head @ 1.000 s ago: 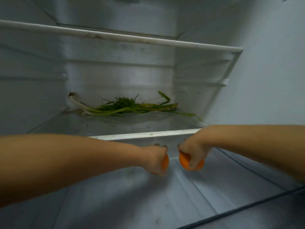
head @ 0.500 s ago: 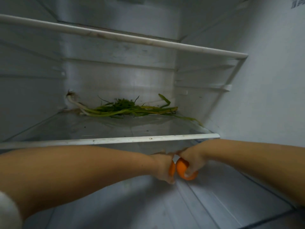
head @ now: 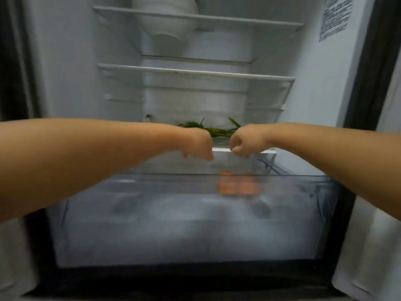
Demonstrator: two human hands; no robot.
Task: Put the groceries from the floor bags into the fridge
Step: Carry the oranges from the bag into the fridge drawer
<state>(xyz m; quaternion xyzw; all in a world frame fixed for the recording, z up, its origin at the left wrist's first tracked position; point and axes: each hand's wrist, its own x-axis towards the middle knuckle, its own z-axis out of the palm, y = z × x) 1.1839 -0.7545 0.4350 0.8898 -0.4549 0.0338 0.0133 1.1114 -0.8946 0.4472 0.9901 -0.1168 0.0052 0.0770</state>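
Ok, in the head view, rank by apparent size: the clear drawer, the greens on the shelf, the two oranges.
1. Clear drawer, by far the largest, though nearest the camera.
2. Greens, partly hidden behind the hands.
3. Two oranges, blurred through the drawer wall; alike in size.

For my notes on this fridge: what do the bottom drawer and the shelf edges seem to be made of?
The drawer looks like clear, glossy plastic: orange fruit shows blurred through its front wall. The shelf edges look like opaque white plastic trim, matte. The panels behind them may be glass, though blur leaves that open.
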